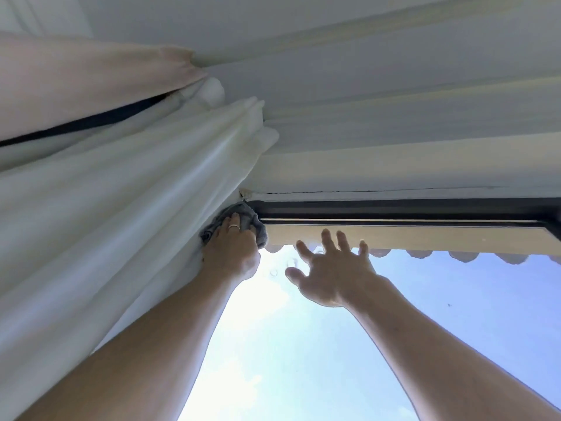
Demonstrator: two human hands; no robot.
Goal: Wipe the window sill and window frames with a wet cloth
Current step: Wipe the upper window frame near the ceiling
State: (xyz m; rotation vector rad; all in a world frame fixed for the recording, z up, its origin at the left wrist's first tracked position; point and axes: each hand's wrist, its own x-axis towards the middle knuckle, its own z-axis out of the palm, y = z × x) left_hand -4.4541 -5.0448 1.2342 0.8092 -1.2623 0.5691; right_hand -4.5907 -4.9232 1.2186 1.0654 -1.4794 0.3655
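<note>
I look steeply up at the top of a window. A dark window frame (394, 209) runs across the top of the glass (303, 344). My left hand (232, 253), a ring on one finger, presses a grey cloth (246, 218) into the frame's upper left corner, fingers curled over the cloth. My right hand (332, 268) is raised beside it with fingers spread, flat against or just off the glass below the frame, holding nothing. The sill is out of view.
A white curtain (121, 223) hangs bunched along the left, right against my left hand and covering the frame's left side. A white ceiling and valance (394, 123) lie above. Outside, a beige awning (425, 240) with a scalloped edge shows against bright sky.
</note>
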